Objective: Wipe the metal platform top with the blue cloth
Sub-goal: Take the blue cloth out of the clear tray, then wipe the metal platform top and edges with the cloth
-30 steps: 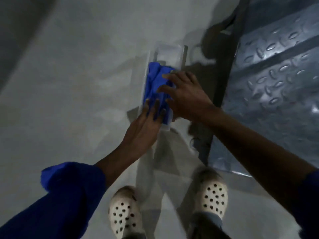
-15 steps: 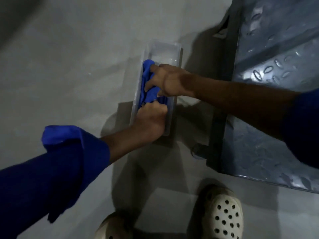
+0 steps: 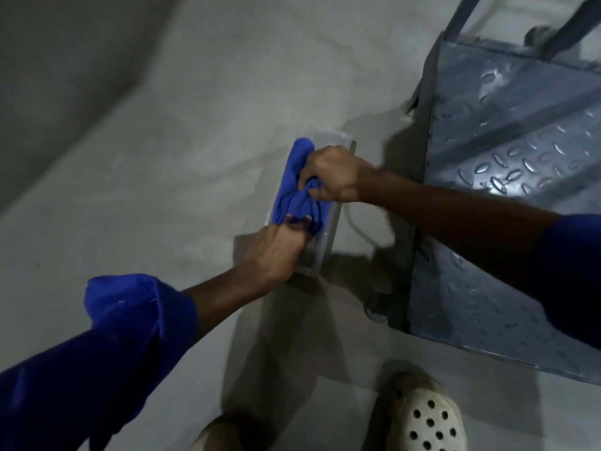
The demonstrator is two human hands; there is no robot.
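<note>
A crumpled blue cloth [image 3: 294, 187] lies in a clear plastic tray [image 3: 320, 252] on the grey floor. My right hand [image 3: 331, 177] grips the cloth's upper part with curled fingers. At the cloth's near end, my left hand [image 3: 276, 252] pinches the fabric with its fingertips. The metal platform [image 3: 507, 148], a grey tread-plate surface, stands to the right of the tray, and my right forearm passes over its left edge.
The grey concrete floor [image 3: 162, 177] spreads to the left and front. My two white perforated clogs [image 3: 426, 421] stand at the bottom edge. Dark metal rails [image 3: 461, 14] rise at the platform's far corner. A thin cord [image 3: 354, 222] lies between tray and platform.
Both hands went from lying flat on the cloth to curling their fingers round it and bunching it in the tray. The view shifted left, away from the platform.
</note>
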